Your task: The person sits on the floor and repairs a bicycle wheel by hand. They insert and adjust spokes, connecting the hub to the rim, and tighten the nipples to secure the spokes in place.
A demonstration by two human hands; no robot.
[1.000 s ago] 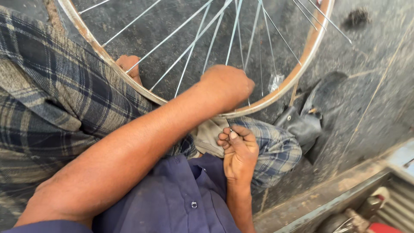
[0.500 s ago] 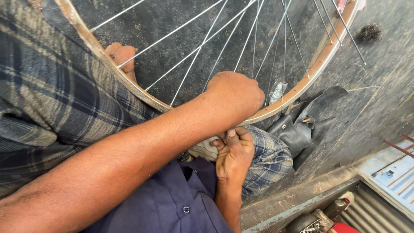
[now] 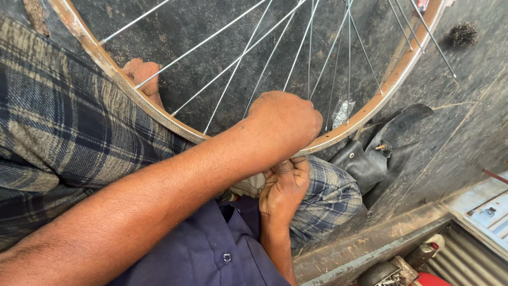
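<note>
A bicycle wheel rim point(image 3: 370, 108), rusty brown with thin silver spokes point(image 3: 238, 61), lies across my lap. My left hand point(image 3: 286, 124) reaches in from the lower left and is closed over the near edge of the rim. Directly under it, my right hand point(image 3: 284, 185) comes up from below with its fingers bunched against the rim's underside. Whatever the fingertips pinch there is hidden by my left hand.
A black inner tube point(image 3: 365, 164) with a brass valve lies on the dark floor right of my plaid-covered knee point(image 3: 330, 198). Bare toes point(image 3: 142, 74) show through the spokes. A scrap of clear plastic point(image 3: 341, 112) sits inside the rim. A metal ledge point(image 3: 370, 246) runs along the lower right.
My right hand has risen from my lap to the rim, its fingers closing under my left hand. The left hand has stayed on the rim while the view tightened in.
</note>
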